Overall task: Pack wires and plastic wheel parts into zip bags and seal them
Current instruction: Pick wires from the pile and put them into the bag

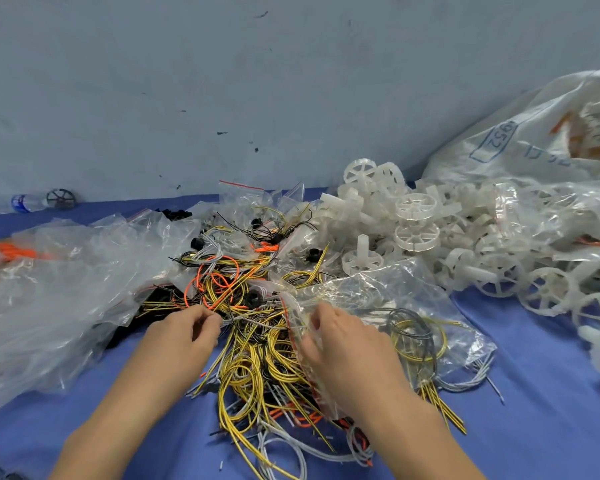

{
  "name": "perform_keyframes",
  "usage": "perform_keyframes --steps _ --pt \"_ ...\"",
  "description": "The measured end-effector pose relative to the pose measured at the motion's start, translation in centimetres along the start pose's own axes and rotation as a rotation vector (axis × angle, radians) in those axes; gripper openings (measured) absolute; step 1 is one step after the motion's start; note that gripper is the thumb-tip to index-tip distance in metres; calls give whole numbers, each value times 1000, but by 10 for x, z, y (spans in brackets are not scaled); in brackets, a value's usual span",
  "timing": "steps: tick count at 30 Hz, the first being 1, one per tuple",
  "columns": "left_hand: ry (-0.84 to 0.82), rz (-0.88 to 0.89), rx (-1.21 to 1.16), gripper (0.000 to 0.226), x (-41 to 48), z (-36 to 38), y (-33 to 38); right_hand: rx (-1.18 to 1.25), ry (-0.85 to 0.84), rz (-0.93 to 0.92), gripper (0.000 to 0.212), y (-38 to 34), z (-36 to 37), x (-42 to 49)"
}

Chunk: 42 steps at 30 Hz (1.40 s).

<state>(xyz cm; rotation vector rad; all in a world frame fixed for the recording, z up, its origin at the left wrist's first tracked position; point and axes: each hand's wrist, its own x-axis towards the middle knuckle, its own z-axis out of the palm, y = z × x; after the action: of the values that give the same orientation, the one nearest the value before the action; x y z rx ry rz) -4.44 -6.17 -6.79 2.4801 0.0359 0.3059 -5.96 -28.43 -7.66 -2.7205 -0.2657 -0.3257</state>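
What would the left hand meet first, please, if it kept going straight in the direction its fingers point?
Most likely the tangle of wires: the left hand points up and right into it, fingers already at its edge. Depth is hard to judge.

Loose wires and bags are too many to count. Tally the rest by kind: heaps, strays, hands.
Wire heap: 1
White wheel heap: 1
Dark wheel: 1
Bottle: 1
Printed sack: 1
Hands: 2, left hand pinching wires, right hand gripping a zip bag
Total: 7
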Motion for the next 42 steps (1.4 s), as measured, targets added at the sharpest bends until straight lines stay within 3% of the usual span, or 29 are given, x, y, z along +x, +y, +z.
perform_keyframes --steps 8,11,15,23,31,35,42 --pt "-297 342 59 10 -32 -3 13 111 104 86 15 15 -20 8" --pt "-449 465 65 20 -54 -7 19 127 123 105 16 17 -26 8" --pt "-502 638 132 21 -75 -6 21 123 131 111 17 19 -26 7" --pt "-402 835 473 19 -89 4 18 106 146 123 15 23 -24 5" --pt "-101 1058 483 17 -92 34 32 138 145 128 15 26 -24 8" --pt "-7 1042 447 22 -88 40 35 165 149 141 13 29 -25 10" --pt "-127 857 391 22 -81 23 30 176 172 133 14 34 -29 14"
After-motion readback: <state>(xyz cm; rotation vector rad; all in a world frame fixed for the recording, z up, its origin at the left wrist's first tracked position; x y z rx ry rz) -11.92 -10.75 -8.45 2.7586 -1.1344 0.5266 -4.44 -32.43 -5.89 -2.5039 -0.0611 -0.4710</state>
